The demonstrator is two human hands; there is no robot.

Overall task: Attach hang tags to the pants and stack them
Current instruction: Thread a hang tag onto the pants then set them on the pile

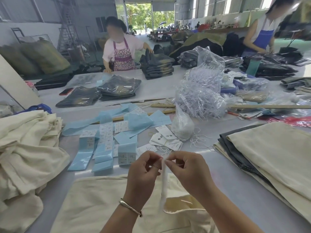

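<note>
Fingertips [165, 161] of both hands meet in a pinch on a thin white strip, seemingly a belt loop or tab lifted from the waistband, with a bit of white string at its top; the left hand [143, 172] and right hand [188, 170] hold it taut and upright, probably so the tag's cord can be threaded through and tied.

Largest first: the grey work table [227, 175] runs across the whole view. On it, directly under the hands, lie the cream pants [94, 204] being tagged, flat and waistband up. A rumpled heap of cream pants [25, 148] sits at the left, likely awaiting tags; the neat stack [272, 157] at the right, cream over grey, looks like finished work, kept near for easy stacking. Beyond the hands, within reach, lie blue label sheets [101, 148], then the white hang tags [166, 138], with loose strings [200, 138] beside a small clear bag.

Farther back, bagged dark garments and a large bag of cords cover the table, two aproned people work, and the hall opens to daylight.
</note>
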